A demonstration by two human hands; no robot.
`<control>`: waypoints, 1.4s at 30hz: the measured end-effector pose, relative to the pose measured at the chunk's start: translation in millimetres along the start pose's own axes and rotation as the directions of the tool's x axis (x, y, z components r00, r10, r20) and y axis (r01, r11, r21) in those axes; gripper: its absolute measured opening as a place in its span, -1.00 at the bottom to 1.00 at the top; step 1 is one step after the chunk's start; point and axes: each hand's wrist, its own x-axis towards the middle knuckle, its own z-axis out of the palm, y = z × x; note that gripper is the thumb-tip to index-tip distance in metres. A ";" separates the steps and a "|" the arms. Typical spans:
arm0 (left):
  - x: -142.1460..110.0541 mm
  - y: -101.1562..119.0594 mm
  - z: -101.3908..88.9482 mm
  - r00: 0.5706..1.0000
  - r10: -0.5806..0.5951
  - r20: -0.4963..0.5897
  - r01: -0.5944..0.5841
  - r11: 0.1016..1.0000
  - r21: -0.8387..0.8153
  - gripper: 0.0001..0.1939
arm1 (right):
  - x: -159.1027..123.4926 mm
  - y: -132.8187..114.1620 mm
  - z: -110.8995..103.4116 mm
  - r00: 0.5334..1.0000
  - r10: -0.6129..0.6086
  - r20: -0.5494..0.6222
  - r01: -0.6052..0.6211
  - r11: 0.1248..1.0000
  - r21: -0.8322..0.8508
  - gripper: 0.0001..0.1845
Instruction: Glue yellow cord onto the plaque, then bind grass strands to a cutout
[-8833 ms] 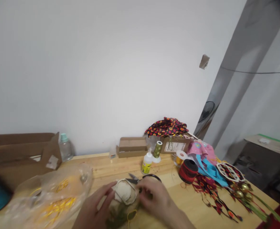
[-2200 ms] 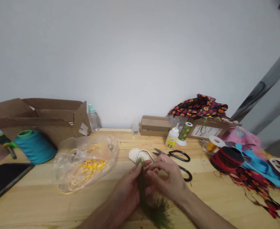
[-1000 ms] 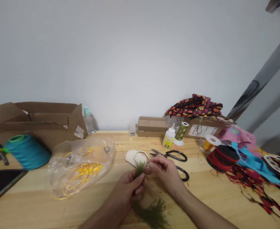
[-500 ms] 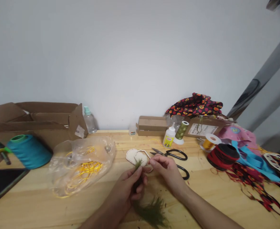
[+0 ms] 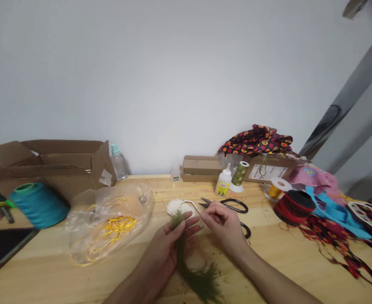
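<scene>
My left hand [image 5: 168,249] pinches the upper end of a bundle of olive-green threads [image 5: 196,276], whose loose ends fan out on the wooden table [image 5: 284,257] toward me. My right hand [image 5: 222,223] hovers just right of the bundle's top, fingers curled as if pinching a fine strand that I cannot make out. Just behind both hands lie flat cream-coloured cut-out pieces [image 5: 177,206]. Black scissors [image 5: 233,207] rest beside the right hand.
A clear plastic bag of yellow cord [image 5: 110,223] lies to the left, a teal thread cone [image 5: 38,204] and open cardboard box [image 5: 49,162] beyond it. A glue bottle [image 5: 223,186], olive spool [image 5: 239,174], red spool [image 5: 294,207] and patterned fabrics [image 5: 257,141] crowd the right.
My left hand has lifted the thread bundle's top slightly, up against the cream pieces. My right hand has drawn a little away to the right.
</scene>
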 end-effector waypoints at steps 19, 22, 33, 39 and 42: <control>-1.2 -1.5 -3.0 0.997 -0.006 0.072 0.017 0.988 -0.154 -0.73 | -9.9 -0.2 13.0 0.941 0.009 0.338 0.018 0.997 -0.076 -0.82; -1.7 -0.1 -0.9 0.996 -0.018 0.093 0.034 0.985 -0.168 -0.73 | -12.0 -4.0 14.3 0.921 0.020 0.388 0.016 0.996 -0.089 -0.85; -6.3 -0.9 4.4 0.987 -0.041 0.156 0.068 0.982 -0.176 -0.69 | -14.7 -0.9 23.1 0.920 0.242 0.308 -0.285 0.953 0.102 -0.90; -3.3 -0.6 -3.8 0.968 -0.001 0.250 0.057 0.974 -0.218 -0.41 | -12.0 1.5 21.1 0.912 0.271 0.308 -0.326 0.934 0.143 -0.87; -2.6 -1.6 -3.5 0.971 0.025 0.237 0.026 0.978 -0.208 -0.26 | -12.3 2.2 20.1 0.923 0.253 0.289 -0.290 0.953 0.090 -0.88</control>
